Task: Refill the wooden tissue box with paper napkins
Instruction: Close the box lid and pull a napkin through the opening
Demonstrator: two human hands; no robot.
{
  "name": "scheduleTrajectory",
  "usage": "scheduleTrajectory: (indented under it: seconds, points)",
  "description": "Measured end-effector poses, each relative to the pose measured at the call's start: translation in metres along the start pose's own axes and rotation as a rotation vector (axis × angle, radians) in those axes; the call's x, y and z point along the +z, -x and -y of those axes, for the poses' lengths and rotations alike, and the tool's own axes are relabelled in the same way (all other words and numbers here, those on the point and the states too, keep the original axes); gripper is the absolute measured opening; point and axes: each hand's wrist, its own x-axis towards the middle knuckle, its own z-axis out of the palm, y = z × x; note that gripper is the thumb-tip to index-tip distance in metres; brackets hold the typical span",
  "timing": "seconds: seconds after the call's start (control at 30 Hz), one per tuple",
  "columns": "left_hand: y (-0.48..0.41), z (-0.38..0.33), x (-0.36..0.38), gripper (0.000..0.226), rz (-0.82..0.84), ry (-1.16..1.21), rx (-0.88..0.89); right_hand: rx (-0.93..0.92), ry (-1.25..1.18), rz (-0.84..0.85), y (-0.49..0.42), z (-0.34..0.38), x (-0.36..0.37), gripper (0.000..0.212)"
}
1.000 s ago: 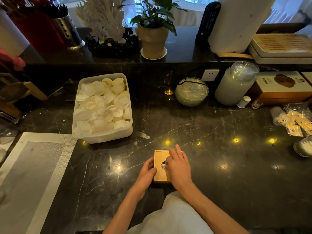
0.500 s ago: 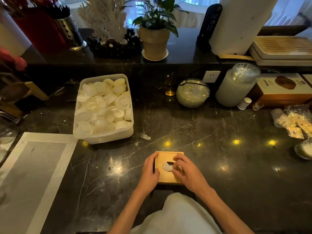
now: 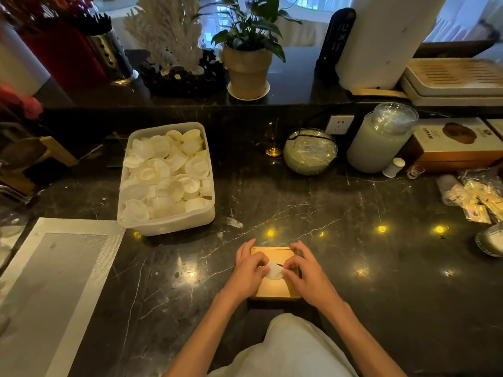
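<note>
Head view is showing the wooden tissue box sitting low in the centre of the frame on the dark marble counter, close to the person's body. Both hands are resting on its lid. The left hand is lying over the box's left edge with its fingers curled in, and the right hand is covering the right edge the same way. Fingertips of both hands are pinching a bit of white paper napkin that is poking up through the round opening in the lid; neither hand is spread flat, and both are half closed around that tuft.

Judging from its look, the napkin is going to behave as thin, soft and easily torn paper, so a gentle pull with the fingertips near the fold seems wiser than a hard tug. The box is appearing stiff, light and smooth-sided, so it may slide on the polished stone unless a palm is pressing it down; its side walls look like the best place to hold.

Further up, left of centre, a plastic tub of white lids is standing well apart from the box.
</note>
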Motion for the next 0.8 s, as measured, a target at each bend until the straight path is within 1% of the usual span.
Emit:
scheduleTrajectory:
  seconds: [0.13, 0.2, 0.3, 0.37, 0.47, 0.53, 0.6, 0.67, 0.73, 0.8]
  points:
    - [-0.004, 0.0, 0.001, 0.014, 0.05, 0.022, 0.012, 0.006, 0.108, 0.194, -0.014, 0.007, -0.014, 0.017]
    - [-0.003, 0.001, 0.0, 0.014, 0.065, 0.043, 0.015, 0.013, 0.172, 0.3, -0.019, 0.007, -0.018, 0.014]
    - [0.0, 0.003, 0.0, 0.008, 0.074, 0.077, 0.024, 0.018, 0.185, 0.377, -0.025, 0.005, -0.018, 0.007]
    - [0.001, 0.004, 0.0, 0.009, 0.081, 0.114, 0.014, 0.011, 0.132, 0.392, -0.028, 0.004, -0.019, 0.008]
    - [0.001, 0.004, -0.003, 0.018, 0.119, 0.098, 0.018, 0.056, -0.054, 0.402, -0.029, 0.005, -0.027, 0.009]
    - [-0.001, 0.003, -0.006, 0.018, 0.134, 0.101, 0.007, 0.074, -0.12, 0.405, -0.029, 0.005, -0.03, 0.012]
    - [-0.003, 0.002, -0.009, 0.013, 0.144, 0.119, -0.013, 0.075, -0.113, 0.395, -0.03, 0.006, -0.029, 0.013]
    - [-0.005, 0.003, -0.01, 0.008, 0.161, 0.127, -0.013, 0.092, -0.095, 0.374, -0.03, 0.008, -0.028, 0.01]
    - [-0.007, 0.005, -0.008, 0.013, 0.171, 0.112, -0.007, 0.091, -0.066, 0.351, -0.03, 0.008, -0.026, 0.008]
    - [-0.007, 0.006, -0.008, 0.02, 0.178, 0.103, -0.011, 0.095, -0.038, 0.331, -0.027, 0.008, -0.025, 0.01]
